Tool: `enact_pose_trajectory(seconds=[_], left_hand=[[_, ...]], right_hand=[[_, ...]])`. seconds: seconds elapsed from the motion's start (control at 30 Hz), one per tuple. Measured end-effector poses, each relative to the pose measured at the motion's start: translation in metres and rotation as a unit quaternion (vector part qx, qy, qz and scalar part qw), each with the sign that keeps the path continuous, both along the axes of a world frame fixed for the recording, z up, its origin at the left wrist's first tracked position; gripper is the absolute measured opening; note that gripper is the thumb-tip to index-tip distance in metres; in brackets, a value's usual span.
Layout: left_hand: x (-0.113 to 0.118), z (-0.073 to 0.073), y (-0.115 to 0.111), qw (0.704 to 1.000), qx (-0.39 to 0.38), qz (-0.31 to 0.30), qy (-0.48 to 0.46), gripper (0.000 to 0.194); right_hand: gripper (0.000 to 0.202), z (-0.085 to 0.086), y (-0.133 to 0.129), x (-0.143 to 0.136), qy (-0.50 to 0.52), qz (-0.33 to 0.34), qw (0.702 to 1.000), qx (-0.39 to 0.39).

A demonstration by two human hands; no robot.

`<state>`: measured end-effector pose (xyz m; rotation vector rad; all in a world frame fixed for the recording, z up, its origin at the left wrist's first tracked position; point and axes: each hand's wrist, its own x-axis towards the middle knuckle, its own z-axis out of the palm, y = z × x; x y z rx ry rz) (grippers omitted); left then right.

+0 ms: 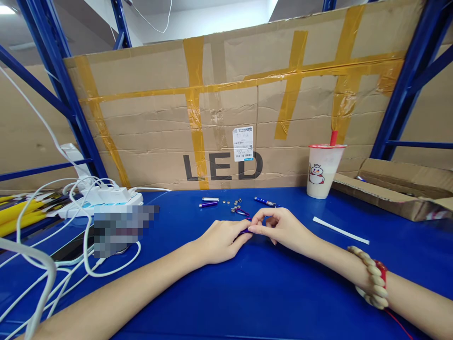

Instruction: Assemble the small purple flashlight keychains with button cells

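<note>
My left hand (222, 241) rests low over the blue table (226, 293), its fingers closed on a small purple piece (245, 231). At the same piece, my right hand (274, 224) pinches with thumb and index finger; whatever lies between those fingertips is too small to make out. Just beyond the hands lie a purple tube (208, 205), a silver tube (210, 199), several small round metal pieces (236, 208) and a purple part with a metal loop (242, 212). A blue pen-like item (265, 202) lies behind my right hand.
A lidded cup (320, 174) with a red straw stands at the back right, beside an open cardboard box (399, 189). A white strip (340, 230) lies at right. White cables and a power strip (106, 196) crowd the left. Upright cardboard (152, 137) closes the back.
</note>
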<state>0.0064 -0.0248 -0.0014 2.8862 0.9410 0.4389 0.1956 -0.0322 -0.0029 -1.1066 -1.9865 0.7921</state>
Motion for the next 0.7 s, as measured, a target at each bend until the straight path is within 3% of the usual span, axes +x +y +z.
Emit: enact_pose_trajectory(seconds=[0.7], left_hand=[[0.0004, 0.0008, -0.0005, 1.0, 0.001, 0.001, 0.01, 0.023]], right_hand=[[0.035, 0.001, -0.0015, -0.001, -0.001, 0.012, 1.0, -0.02]])
